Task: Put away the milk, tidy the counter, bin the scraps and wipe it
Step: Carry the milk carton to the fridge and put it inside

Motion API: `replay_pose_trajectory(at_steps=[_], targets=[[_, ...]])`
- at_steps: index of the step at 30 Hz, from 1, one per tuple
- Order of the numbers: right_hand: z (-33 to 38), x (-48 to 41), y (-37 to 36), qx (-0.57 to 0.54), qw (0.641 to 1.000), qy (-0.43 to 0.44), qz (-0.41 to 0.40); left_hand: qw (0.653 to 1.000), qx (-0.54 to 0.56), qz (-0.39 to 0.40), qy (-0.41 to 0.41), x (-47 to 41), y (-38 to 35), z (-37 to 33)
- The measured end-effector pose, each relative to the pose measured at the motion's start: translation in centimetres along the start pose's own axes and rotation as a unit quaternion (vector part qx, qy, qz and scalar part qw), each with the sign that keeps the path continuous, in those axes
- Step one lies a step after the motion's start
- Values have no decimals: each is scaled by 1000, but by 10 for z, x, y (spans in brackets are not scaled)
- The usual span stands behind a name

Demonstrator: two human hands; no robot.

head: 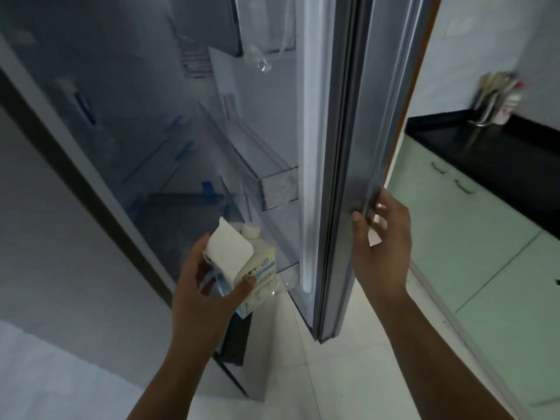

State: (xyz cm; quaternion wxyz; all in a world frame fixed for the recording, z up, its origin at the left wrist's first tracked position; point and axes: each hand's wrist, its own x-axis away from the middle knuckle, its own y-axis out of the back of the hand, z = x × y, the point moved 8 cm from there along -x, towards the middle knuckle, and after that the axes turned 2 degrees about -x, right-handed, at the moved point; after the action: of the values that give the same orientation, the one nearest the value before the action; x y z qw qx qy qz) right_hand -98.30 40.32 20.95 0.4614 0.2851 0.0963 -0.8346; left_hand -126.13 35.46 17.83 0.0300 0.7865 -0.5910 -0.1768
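Observation:
My left hand grips a white and light-blue milk carton with a white cap, tilted, just in front of the open fridge. Fingers and thumb wrap round the carton's lower part. My right hand holds the outer edge of the fridge door, thumb on the inner side and fingers curled round the outer side. The door stands wide open. Its clear door shelves look bare.
The fridge interior is dim, with glass shelves and blue tape strips. To the right runs a black counter over pale green cabinets, with a utensil holder at the back. The floor is white tile.

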Motion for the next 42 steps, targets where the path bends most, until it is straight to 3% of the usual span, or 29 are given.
replay_pose_trajectory(at_steps=[4,11,17,22,29,33,42], targets=[[-7,-19,13,77,996,1,37,1000,-5,9,-3,-8,-35,-6],[28,-54,4,117,973,159,117,998,-50,11,-39,-25,-84,-29],[43,-92,-36,156,925,273,214,998,-58,-23,-4,-29,-97,-26],[19,-133,-72,284,887,259,254,998,-43,-34,17,-54,-98,-15],[-15,-182,-57,255,910,252,208,1000,5,-12,9,-125,-119,-2],[-28,-213,-56,301,904,228,200,1000,21,23,4,-167,-133,1],[-36,-242,-166,333,876,213,277,998,55,9,-1,-242,-124,20]])
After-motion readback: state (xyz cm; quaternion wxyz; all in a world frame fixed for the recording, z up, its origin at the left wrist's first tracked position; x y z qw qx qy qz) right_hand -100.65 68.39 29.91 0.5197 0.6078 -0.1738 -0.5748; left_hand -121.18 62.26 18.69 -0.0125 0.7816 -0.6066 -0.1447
